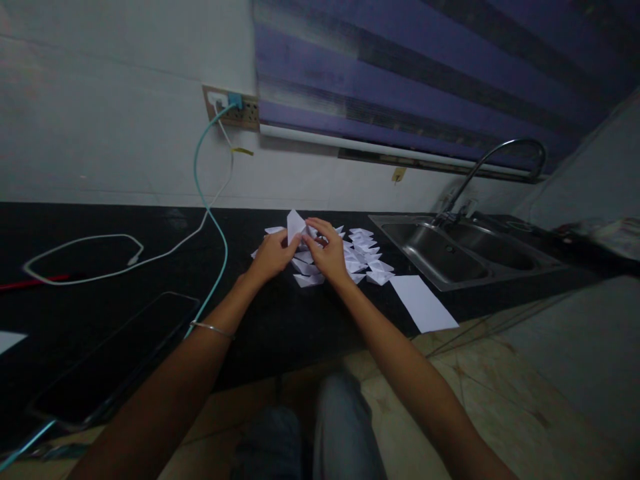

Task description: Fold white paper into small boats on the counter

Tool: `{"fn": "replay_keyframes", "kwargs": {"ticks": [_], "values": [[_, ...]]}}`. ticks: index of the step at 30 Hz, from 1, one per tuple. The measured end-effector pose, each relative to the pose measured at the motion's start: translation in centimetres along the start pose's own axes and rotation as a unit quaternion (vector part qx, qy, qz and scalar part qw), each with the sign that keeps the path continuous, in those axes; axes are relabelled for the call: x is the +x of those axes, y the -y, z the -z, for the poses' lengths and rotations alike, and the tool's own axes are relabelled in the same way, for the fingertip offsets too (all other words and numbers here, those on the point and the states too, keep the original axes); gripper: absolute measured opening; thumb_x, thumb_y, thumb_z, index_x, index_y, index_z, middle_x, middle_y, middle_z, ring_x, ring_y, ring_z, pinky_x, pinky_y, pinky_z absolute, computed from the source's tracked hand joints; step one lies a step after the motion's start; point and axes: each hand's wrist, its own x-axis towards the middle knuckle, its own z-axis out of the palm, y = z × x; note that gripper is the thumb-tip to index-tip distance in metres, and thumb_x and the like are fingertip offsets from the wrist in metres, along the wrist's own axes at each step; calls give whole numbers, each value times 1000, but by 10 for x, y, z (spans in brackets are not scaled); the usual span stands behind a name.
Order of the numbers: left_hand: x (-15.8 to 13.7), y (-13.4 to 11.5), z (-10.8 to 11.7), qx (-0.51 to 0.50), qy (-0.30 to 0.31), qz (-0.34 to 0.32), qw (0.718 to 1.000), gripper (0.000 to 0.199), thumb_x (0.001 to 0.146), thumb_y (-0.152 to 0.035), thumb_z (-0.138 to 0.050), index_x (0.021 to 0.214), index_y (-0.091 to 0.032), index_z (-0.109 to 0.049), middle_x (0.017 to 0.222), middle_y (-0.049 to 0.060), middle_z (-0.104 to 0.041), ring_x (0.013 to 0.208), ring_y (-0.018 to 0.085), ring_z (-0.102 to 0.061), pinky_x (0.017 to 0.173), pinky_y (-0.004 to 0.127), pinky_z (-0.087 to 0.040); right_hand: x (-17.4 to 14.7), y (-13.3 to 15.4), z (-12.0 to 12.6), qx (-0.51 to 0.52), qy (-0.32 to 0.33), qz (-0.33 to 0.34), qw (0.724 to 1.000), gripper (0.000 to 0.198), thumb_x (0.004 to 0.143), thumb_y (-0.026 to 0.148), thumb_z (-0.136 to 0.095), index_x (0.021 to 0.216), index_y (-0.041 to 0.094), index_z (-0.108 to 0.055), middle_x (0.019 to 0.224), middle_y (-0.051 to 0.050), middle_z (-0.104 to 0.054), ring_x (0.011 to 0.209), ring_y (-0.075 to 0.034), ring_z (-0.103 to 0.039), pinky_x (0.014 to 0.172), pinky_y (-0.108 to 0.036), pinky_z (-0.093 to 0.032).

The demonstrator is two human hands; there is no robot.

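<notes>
Between my two hands, a folded white paper piece (295, 225) stands with its pointed tip up. My left hand (273, 255) pinches its lower left side, thumb in front. On the other side, my right hand (327, 249) grips it with thumb and fingers, hiding part of it. Several small folded white paper pieces (309, 280) lie in rows on the dark counter under and behind my hands. More of these folded papers (364, 248) sit to the right of my right hand.
A flat white paper sheet (424, 303) lies at the counter's front edge, right. Beyond it is a steel double sink (445, 280) with a curved faucet (480, 163). At left are a phone (117, 357), a white cable (165, 253) and a teal cable (223, 240) running to a wall socket (240, 113).
</notes>
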Motion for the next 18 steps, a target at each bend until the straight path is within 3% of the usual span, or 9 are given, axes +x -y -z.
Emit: {"fn": "replay_keyframes", "kwargs": {"ticks": [6, 14, 18], "values": [[0, -3, 0, -11, 27, 6, 1000, 43, 94, -49, -46, 83, -13, -67, 78, 9, -70, 68, 21, -61, 60, 28, -44, 1, -1, 2, -10, -13, 8, 1000, 20, 81, 36, -72, 100, 28, -73, 123, -7, -62, 116, -23, -57, 87, -38, -55], [-1, 2, 0, 53, -33, 4, 998, 38, 92, -44, -46, 79, -15, -67, 69, 6, -65, 62, 19, -56, 57, 28, -38, 0, -5, 1, -25, -1, 29, 999, 15, 84, 32, -67, 97, 28, -74, 119, -6, -64, 114, -21, -59, 86, -36, -54], [-1, 4, 1, 42, -29, 6, 999, 40, 92, -45, -46, 76, -14, -65, 68, 5, -63, 62, 18, -54, 57, 27, -39, 2, -9, 1, -26, -7, 18, 999, 12, 81, 33, -70, 89, 24, -71, 113, -6, -64, 108, -21, -60, 81, -33, -54]]}}
